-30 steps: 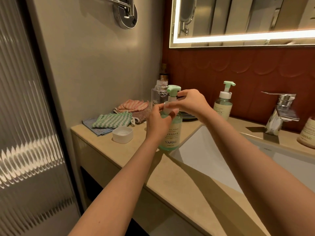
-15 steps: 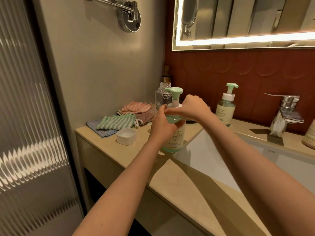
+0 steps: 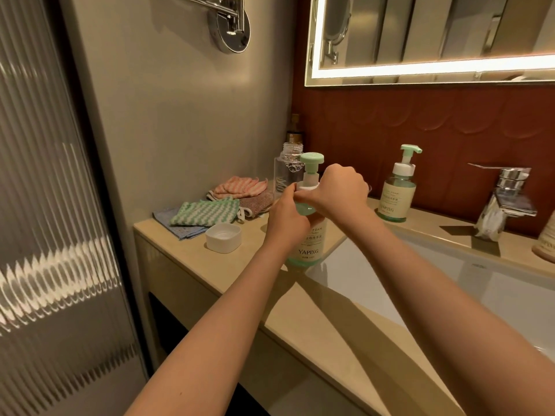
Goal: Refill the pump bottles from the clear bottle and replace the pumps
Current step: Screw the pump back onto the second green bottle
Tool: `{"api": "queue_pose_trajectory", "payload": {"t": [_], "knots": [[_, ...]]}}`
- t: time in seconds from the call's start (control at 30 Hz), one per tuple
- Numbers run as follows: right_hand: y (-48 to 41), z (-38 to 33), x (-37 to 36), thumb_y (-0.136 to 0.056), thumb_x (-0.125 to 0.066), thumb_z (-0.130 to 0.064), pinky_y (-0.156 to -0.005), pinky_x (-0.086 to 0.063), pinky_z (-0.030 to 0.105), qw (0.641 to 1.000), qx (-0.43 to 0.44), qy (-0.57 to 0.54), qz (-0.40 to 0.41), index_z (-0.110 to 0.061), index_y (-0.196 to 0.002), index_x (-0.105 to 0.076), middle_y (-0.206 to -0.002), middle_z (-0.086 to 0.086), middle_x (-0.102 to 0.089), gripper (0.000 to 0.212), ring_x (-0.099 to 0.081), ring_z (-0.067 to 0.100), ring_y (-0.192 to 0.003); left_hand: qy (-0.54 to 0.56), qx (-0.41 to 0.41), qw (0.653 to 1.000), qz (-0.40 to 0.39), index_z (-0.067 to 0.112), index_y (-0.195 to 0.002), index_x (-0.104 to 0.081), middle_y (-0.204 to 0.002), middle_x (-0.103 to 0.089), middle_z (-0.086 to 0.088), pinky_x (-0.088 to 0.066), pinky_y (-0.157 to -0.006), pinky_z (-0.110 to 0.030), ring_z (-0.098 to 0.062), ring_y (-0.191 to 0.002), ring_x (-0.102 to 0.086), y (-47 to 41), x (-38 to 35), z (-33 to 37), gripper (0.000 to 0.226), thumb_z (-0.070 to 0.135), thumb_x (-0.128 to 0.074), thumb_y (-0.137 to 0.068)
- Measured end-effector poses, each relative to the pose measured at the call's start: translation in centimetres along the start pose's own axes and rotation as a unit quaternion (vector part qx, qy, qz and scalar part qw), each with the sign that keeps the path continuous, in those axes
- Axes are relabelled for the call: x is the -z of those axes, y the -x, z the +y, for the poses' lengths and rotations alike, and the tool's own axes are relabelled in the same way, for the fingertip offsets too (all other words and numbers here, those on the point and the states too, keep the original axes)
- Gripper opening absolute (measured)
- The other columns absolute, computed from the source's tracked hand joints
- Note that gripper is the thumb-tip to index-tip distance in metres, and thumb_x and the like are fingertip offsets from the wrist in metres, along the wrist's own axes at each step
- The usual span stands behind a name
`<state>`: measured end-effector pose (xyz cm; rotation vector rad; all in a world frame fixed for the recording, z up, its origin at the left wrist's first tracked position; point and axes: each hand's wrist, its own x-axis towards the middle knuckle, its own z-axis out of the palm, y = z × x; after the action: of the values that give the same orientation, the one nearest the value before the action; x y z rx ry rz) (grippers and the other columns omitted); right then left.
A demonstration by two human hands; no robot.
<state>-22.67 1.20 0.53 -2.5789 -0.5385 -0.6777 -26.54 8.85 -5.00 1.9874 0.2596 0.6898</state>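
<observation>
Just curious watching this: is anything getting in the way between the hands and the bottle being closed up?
Nothing visible. The left hand grips the pump bottle, and the right hand is closed on its pump collar.

faucet [image 3: 507,202]: glossy chrome metal | cloths [image 3: 207,216]: woven cloth | countertop [image 3: 192,253]: smooth matt stone

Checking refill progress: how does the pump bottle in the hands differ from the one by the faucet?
The near pump bottle is gripped by the left hand and right hand at its collar; the far pump bottle stands untouched. Near sits at the sink's corner, far against the wall. Both share green pumps and YAPING labels.
</observation>
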Motion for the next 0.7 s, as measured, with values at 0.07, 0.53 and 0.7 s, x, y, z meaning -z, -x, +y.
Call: {"api": "queue_pose_trajectory", "payload": {"t": [0.07,0.53,0.7], "knots": [[0.0,-0.2,-0.1,-0.072,-0.066,-0.061,-0.062,-0.035,0.030,0.999,0.012,0.052,0.003,-0.014,-0.083,-0.052,-0.078,0.000,-0.053,0.051,-0.051,0.020,-0.074,0.000,0.001,1.000,0.001,0.021,-0.141,-0.034,-0.139,-0.048,-0.002,-0.037,-0.104,-0.049,-0.025,-0.130,-0.041,0.0,0.1,0.0,0.073,0.025,-0.071,-0.079],[0.6,1.3,-1.3,-0.070,-0.076,-0.032,-0.079,-0.051,0.029,0.970,-0.004,-0.240,-0.024,-0.004,-0.111,-0.065,-0.096,0.002,-0.060,0.051,-0.057,0.014,-0.089,0.006,-0.005,1.000,0.004,0.022,-0.135,-0.042,-0.130,-0.055,0.000,-0.043,-0.098,-0.046,-0.022,-0.121,-0.049,-0.3,0.0,-0.1,0.065,0.021,-0.072,-0.078],[0.1,2.4,-1.8,-0.077,-0.072,-0.036,-0.090,-0.045,0.031,0.905,-0.035,-0.395,-0.156,-0.004,-0.139,-0.040,-0.130,0.008,-0.053,0.076,-0.052,0.021,-0.115,0.017,0.014,1.000,-0.010,0.024,-0.142,-0.031,-0.139,-0.048,0.000,-0.039,-0.102,-0.051,-0.022,-0.127,-0.044,-0.4,0.2,-0.1,0.081,0.025,-0.075,-0.075]]}}
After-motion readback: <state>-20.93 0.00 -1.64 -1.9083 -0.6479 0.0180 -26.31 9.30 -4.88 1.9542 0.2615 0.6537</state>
